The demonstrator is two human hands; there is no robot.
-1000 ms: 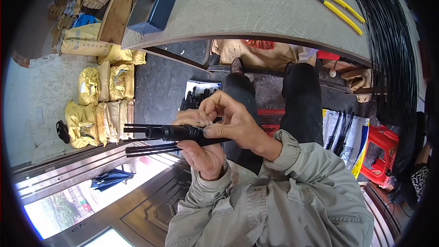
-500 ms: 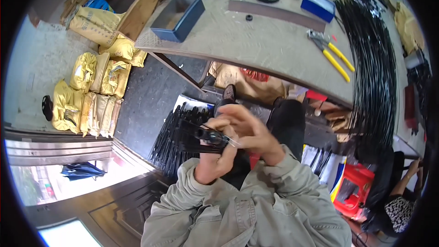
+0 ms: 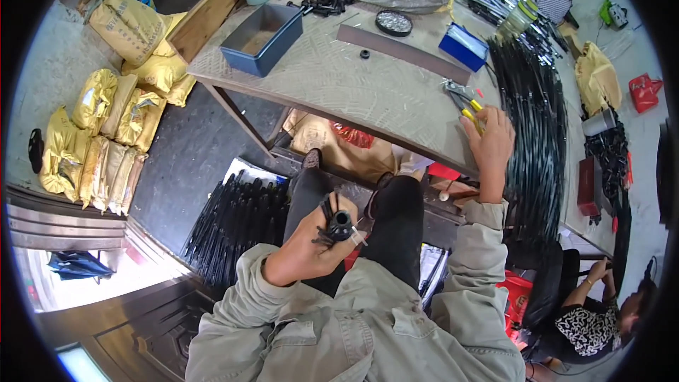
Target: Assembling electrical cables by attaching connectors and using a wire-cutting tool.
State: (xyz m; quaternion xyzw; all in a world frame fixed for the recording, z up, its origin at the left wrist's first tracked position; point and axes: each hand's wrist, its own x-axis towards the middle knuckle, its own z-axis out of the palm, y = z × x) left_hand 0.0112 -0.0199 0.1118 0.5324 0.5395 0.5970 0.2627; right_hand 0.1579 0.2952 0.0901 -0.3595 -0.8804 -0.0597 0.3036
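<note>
Clamp that black tube bundle (image 3: 340, 230) snug in closed left hand (image 3: 305, 246), square half-curled right hand (image 3: 493, 143) on pliers (image 3: 466, 111), can't tell if gripped.

A bundle of black tubes and thin rods (image 3: 334, 230) is clasped in the left hand (image 3: 308, 246), one round hollow end turned upward. On a gray worktable (image 3: 403, 99), yellow-handled pliers (image 3: 467, 114) are seen lying aslant, their parted handles partly covered by the right hand (image 3: 491, 143).
</note>
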